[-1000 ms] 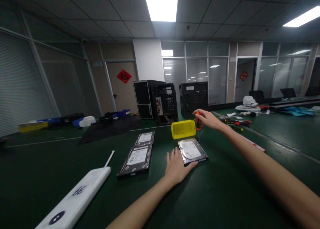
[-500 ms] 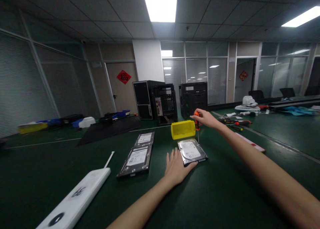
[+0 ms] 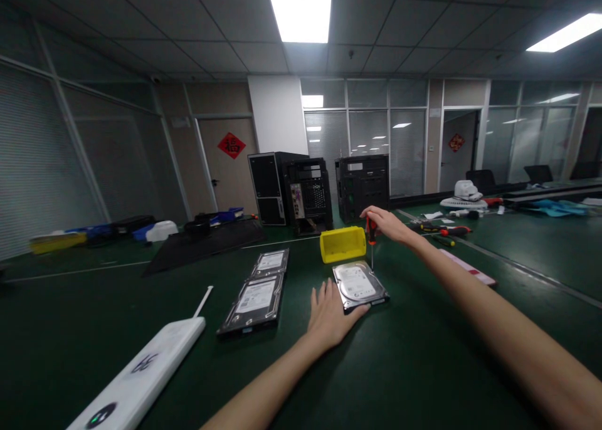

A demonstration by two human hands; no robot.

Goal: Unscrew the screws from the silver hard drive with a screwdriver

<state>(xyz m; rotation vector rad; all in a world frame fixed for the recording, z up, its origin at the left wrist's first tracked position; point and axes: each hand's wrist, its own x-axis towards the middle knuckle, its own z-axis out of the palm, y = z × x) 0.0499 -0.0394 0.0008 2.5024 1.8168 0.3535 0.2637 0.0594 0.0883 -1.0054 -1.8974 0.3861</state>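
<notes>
A silver hard drive with a white label lies flat on the green table. Along its left side and front edge, my left hand holds it, fingers spread and thumb at the front corner. My right hand is closed round the orange-red handle of a screwdriver. The shaft points straight down, its tip at the drive's far right edge; whether it sits in a screw is too small to tell. Just behind the drive is a yellow plastic box, its open side facing me.
Two more hard drives lie to the left, one behind the other. A white power bank-like device is at front left. Black computer cases stand at the back. Hand tools and a pink-white flat box are at right.
The screwdriver's handle has turned slightly in my right hand, and those fingers have shifted a little on it. My left hand and the hard drive stay put; the view has moved slightly.
</notes>
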